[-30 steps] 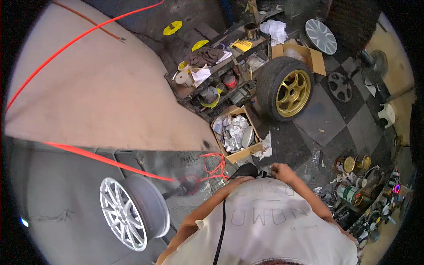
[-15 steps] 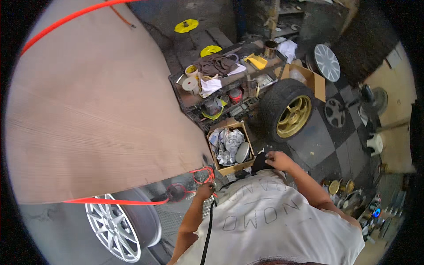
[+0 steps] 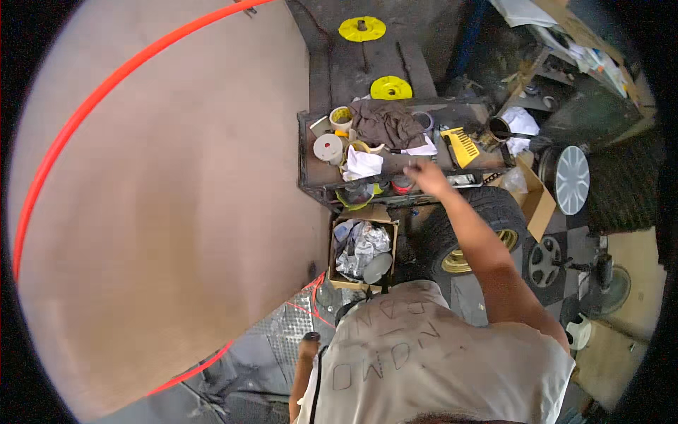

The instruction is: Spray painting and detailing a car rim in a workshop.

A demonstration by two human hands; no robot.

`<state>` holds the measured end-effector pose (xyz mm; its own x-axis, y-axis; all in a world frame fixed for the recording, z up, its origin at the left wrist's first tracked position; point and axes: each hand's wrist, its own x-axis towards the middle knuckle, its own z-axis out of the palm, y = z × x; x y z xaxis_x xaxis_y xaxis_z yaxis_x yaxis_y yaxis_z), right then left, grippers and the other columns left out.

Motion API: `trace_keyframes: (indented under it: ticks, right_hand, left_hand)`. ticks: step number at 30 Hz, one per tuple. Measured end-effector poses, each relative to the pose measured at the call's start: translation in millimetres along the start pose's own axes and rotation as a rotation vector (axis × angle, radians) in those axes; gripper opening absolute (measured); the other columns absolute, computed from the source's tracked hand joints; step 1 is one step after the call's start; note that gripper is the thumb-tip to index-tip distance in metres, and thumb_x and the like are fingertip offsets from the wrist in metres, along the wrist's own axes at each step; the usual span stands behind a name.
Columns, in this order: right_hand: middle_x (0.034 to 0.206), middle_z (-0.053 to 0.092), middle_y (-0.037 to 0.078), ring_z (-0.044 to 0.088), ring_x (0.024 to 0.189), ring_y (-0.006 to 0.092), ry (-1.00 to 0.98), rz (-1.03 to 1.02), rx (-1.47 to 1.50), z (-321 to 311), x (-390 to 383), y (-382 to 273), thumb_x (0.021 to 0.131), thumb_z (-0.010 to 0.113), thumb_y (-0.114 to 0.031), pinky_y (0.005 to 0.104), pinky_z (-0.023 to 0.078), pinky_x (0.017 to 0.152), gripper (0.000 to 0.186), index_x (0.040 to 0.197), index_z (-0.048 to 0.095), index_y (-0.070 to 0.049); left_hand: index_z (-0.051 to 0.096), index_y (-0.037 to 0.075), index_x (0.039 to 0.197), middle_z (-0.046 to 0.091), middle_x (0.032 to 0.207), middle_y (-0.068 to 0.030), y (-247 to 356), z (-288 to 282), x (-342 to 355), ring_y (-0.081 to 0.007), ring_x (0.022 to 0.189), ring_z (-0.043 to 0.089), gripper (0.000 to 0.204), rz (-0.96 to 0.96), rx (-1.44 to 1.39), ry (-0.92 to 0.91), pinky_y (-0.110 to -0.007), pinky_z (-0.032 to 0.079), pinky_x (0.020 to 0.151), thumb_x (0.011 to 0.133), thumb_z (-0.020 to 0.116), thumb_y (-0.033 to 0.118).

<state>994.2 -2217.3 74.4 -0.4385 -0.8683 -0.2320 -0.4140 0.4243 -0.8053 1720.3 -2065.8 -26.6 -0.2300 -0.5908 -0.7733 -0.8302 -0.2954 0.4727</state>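
My right hand [image 3: 426, 177] reaches out over the front edge of a dark metal workbench [image 3: 321, 174]. Its fingers are slightly blurred and partly stretched, with nothing visible in them. Just beyond it lie a white cloth [image 3: 363, 164], a crumpled brown cloth [image 3: 385, 126] and a yellow toothed spreader [image 3: 462, 146]. A red-rimmed can [image 3: 402, 184] sits on the lower shelf, close to the fingers. Low at my side, my left hand [image 3: 309, 346] is closed around something dark, too small to make out.
A cardboard box [image 3: 395, 249] of crumpled foil and paper stands before the bench. Right of it is a tyre [image 3: 452, 226] on a gold rim. A red hose [image 3: 78, 120] arcs across a large pale panel [image 3: 183, 212] at left. A silver wheel cover [image 3: 571, 180] leans far right.
My right hand has left the dark thing near my waist and swung forward over the bench. My left hand has dropped back from the red hose. The view has shifted too.
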Motion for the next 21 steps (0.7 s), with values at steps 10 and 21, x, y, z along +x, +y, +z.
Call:
trace_keyframes:
  ticks: [10,21]
  right_hand:
    - [0.119,0.070,0.022,0.067,0.111,0.0392,0.047,0.122,-0.344,8.5,187.8,-5.0,0.084,0.076,-0.047,0.0467,0.053,0.094,0.058,0.121,0.069,-0.003]
    - [0.109,0.067,0.012,0.065,0.103,0.0257,-0.914,-0.688,0.779,30.1,-129.8,-153.5,0.090,0.076,-0.019,0.0396,0.050,0.090,0.024,0.108,0.066,-0.006]
  left_hand:
    - [0.061,0.001,0.132,0.072,0.117,-0.0126,258.9,71.5,-94.3,-0.0207,0.104,0.069,0.050,-0.005,-0.285,0.056,-0.034,0.054,0.089,0.089,0.075,0.022]
    - [0.048,0.012,0.147,0.051,0.148,-0.0083,419.1,10.3,-57.2,-0.0269,0.134,0.051,0.053,0.276,-1.172,0.038,-0.044,0.044,0.110,0.105,0.042,0.042]
